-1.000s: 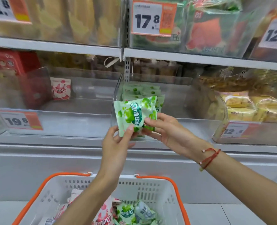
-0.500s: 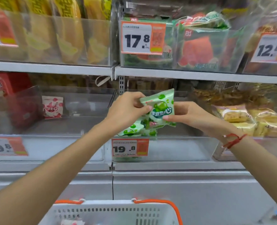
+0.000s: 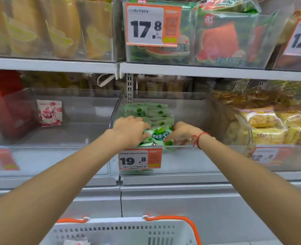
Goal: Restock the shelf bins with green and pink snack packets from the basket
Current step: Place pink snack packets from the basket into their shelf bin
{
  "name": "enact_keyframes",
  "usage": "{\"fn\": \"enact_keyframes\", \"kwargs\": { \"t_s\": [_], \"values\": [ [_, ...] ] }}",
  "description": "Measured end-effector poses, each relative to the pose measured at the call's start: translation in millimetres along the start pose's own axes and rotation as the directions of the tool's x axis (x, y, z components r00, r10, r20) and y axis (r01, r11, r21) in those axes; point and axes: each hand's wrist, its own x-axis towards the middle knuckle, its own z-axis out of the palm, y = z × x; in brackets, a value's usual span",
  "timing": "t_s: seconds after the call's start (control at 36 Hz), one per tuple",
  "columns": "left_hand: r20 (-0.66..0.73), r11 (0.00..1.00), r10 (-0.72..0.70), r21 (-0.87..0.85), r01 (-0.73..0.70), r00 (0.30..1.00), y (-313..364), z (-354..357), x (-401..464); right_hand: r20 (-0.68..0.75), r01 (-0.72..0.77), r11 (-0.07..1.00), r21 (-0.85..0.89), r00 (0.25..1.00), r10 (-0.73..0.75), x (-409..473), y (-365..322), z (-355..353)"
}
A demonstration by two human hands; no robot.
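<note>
Both my hands reach into the clear middle shelf bin [image 3: 190, 156] and hold a green snack packet [image 3: 161, 136] between them at the front of a row of green packets [image 3: 149, 110]. My left hand [image 3: 130, 129] grips its left edge, and my right hand [image 3: 181, 132] pinches its right edge. The packet stands upright, low inside the bin. A single pink snack packet [image 3: 49, 113] stands in the clear left bin [image 3: 57, 156]. The white basket [image 3: 121, 230] with orange handles sits below, at the bottom of the view.
Price tags read 19.8 [image 3: 140, 159] on the middle bin and 17.8 [image 3: 153, 25] on the shelf above. Yellow cake packs [image 3: 269, 124] fill the right bin. A red box [image 3: 3, 96] stands far left. The upper shelf edge [image 3: 199, 70] overhangs the bins.
Both hands carried the green packet from in front of the shelf forward and down into the middle bin. The view tilted up, so less of the basket shows.
</note>
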Motion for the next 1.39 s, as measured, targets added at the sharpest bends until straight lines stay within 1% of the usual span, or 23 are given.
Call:
{"fn": "enact_keyframes", "kwargs": {
  "t_s": [0.08,0.14,0.25,0.39,0.47,0.5,0.56,0.61,0.67,0.72,0.78,0.81,0.83,0.86,0.89,0.92,0.97,1.03,1.08,1.17,1.22,1.31,1.39],
  "values": [
    [0.009,1.0,-0.001,-0.006,0.001,1.0,-0.1,-1.2,-0.3,-0.121,0.021,0.973,-0.231,0.991,-0.05,-1.5,-5.5,-0.1],
    [0.016,1.0,-0.002,-0.009,0.002,1.0,-0.5,-0.9,-0.4,-0.161,0.018,0.96,-0.279,0.985,-0.065,-2.4,-8.3,-1.3],
    [0.034,1.0,-0.005,0.002,0.005,0.999,0.3,-0.9,0.3,-0.023,0.022,0.987,-0.157,0.999,-0.026,1.8,-15.0,6.0],
    [0.044,1.0,-0.013,-0.006,0.013,0.999,0.9,-2.8,0.2,0.053,0.018,0.998,-0.066,0.998,-0.014,-1.3,-17.4,6.5],
    [0.027,0.999,-0.012,-0.033,0.013,1.0,0.7,-4.0,-1.6,0.106,0.003,0.999,0.034,0.994,-0.006,-9.3,-14.7,-0.8],
    [0.011,0.999,-0.013,-0.046,0.013,1.0,0.4,-4.6,-3.0,0.108,0.008,0.999,0.049,0.994,-0.013,-13.9,-13.9,-3.1],
    [-0.045,0.997,-0.015,-0.081,0.011,0.999,0.8,-5.3,-8.1,0.084,0.038,0.999,0.017,0.996,-0.039,-26.2,-13.5,-7.6],
    [-0.129,0.992,-0.024,-0.123,0.008,0.991,3.2,-6.4,-16.7,0.005,0.071,0.996,-0.052,0.997,-0.071,-36.0,-10.6,-10.8],
    [-0.242,0.978,-0.067,-0.207,0.016,0.968,6.5,-7.9,-29.6,-0.118,0.094,0.989,-0.116,0.987,-0.107,-47.9,-6.5,-11.3],
    [-0.366,0.947,-0.137,-0.321,0.013,0.92,10.5,-8.9,-47.1,-0.287,0.156,0.968,-0.195,0.935,-0.208,-64.4,-2.8,-8.3],
    [-0.482,0.913,-0.198,-0.407,-0.018,0.853,16.1,-7.8,-68.6,-0.441,0.317,0.927,-0.202,0.816,-0.375,-89.1,-1.4,1.0],
    [-0.529,0.896,-0.226,-0.442,-0.038,0.818,19.3,-5.6,-80.0,-0.497,0.406,0.893,-0.193,0.745,-0.446,-103.3,-2.0,7.4],
    [-0.561,0.877,-0.255,-0.477,-0.055,0.788,22.8,-2.2,-91.5,-0.527,0.475,0.861,-0.183,0.692,-0.493,-118.1,-2.8,15.3],
    [-0.577,0.857,-0.283,-0.511,-0.068,0.766,26.0,2.4,-102.7,-0.526,0.52,0.837,-0.173,0.669,-0.525,-130.2,-2.4,24.4],
    [-0.579,0.836,-0.311,-0.544,-0.074,0.753,28.5,9.1,-113.1,-0.498,0.547,0.82,-0.17,0.67,-0.55,-139.9,-1.2,35.6],
    [-0.565,0.811,-0.344,-0.581,-0.065,0.75,30.5,17.9,-122.6,-0.443,0.553,0.815,-0.173,0.695,-0.566,-147.6,0.7,48.6],
    [-0.492,0.751,-0.42,-0.66,-0.012,0.762,32.8,40.8,-139.4,-0.271,0.531,0.823,-0.202,0.777,-0.568,-156.6,7.8,77.6],
    [-0.377,0.685,-0.485,-0.724,0.075,0.789,32.6,71.4,-152.9,-0.071,0.519,0.817,-0.252,0.832,-0.551,-159.9,17.8,108.3],
    [-0.247,0.635,-0.522,-0.752,0.179,0.816,30.0,104.8,-165.0,0.105,0.513,0.812,-0.278,0.857,-0.505,-157.9,30.3,139.3],
    [-0.104,0.605,-0.524,-0.743,0.284,0.845,26.0,150.1,-181.3,0.301,0.488,0.826,-0.282,0.863,-0.407,-147.2,50.2,184.7],
    [-0.001,0.627,-0.495,-0.693,0.356,0.869,23.9,176.6,-190.9,0.41,0.441,0.855,-0.274,0.857,-0.311,-141.2,62.3,215.9],
    [0.185,0.695,-0.408,-0.572,0.435,0.894,21.7,216.0,-202.4,0.539,0.372,0.89,-0.263,0.822,-0.184,-136.6,75.8,263.0],
    [0.379,0.779,-0.286,-0.443,0.444,0.88,22.8,250.5,-214.7,0.609,0.288,0.932,-0.218,0.787,-0.101,-137.5,79.9,306.1]
  ]
}}
